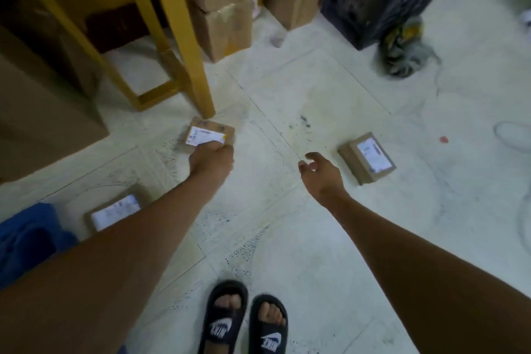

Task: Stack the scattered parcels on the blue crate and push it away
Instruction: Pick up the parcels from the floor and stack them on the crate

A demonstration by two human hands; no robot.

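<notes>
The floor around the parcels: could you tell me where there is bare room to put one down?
Bare floor lies between the left hand, gripping a parcel, and the right-side parcel, running back toward the dark crate. More lies beside the sandals. Crowded: the yellow frame legs, stacked cartons, and near the blue crate.

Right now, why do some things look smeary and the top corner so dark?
In the head view, the parcel by the blue crate is smeared by motion blur, the label on the parcel in the left hand is unreadable, the top-left under the yellow frame is dim, and straight edges bend from the wide lens.
</notes>
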